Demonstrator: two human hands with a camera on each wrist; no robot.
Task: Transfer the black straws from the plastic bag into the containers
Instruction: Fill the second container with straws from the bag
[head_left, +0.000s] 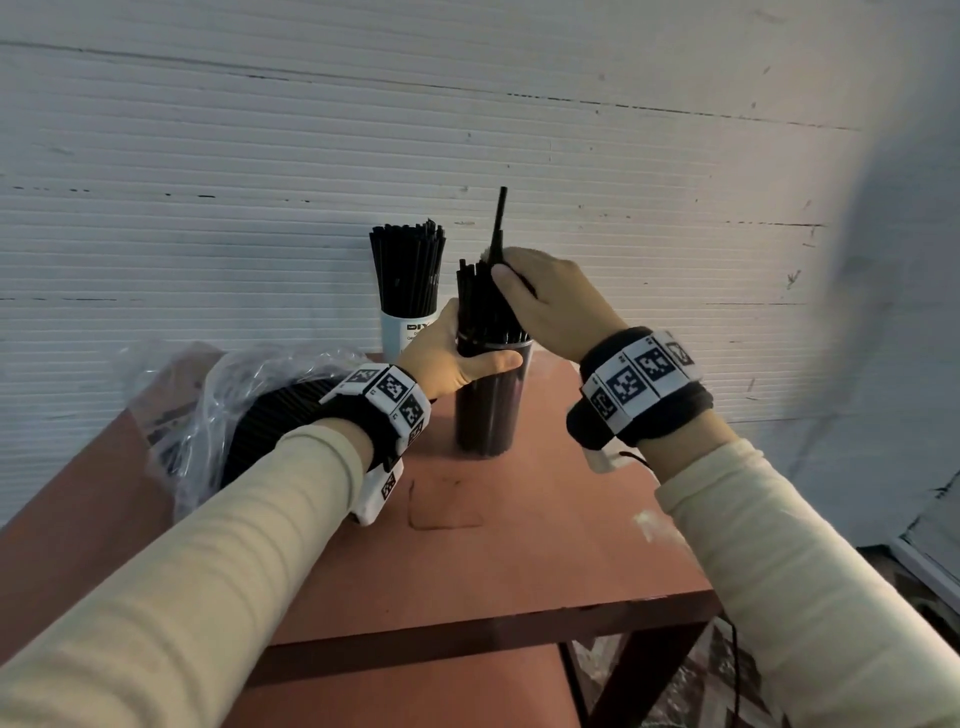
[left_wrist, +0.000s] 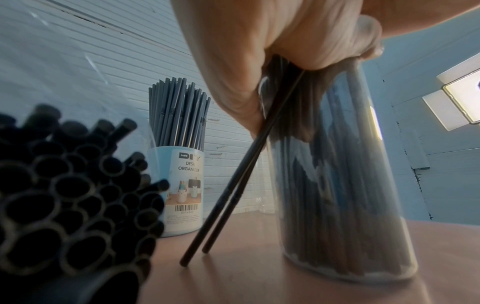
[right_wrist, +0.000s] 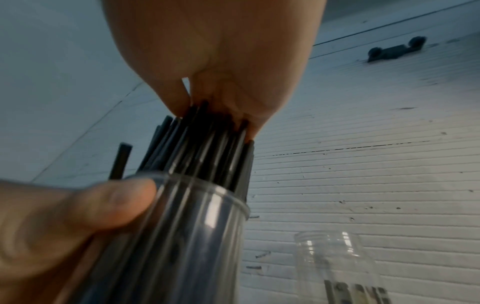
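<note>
A clear container (head_left: 491, 410) packed with black straws (head_left: 478, 301) stands mid-table. My left hand (head_left: 465, 358) grips it just under the rim, thumb across the front. In the left wrist view two loose straws (left_wrist: 226, 205) are pinned between my fingers (left_wrist: 241, 98) and the container (left_wrist: 345, 174), outside it, their tips on the table. My right hand (head_left: 519, 283) sits on top of the bundle and pinches one straw (head_left: 500, 218) that sticks up above the rest. The plastic bag (head_left: 218, 410) of straws (left_wrist: 64, 205) lies at the left.
A white desk-organizer cup (head_left: 408, 335) full of straws stands behind, against the white wall. In the right wrist view an empty clear jar (right_wrist: 337, 265) stands to the right of the held container. The reddish table (head_left: 519, 551) ends close on the right and front.
</note>
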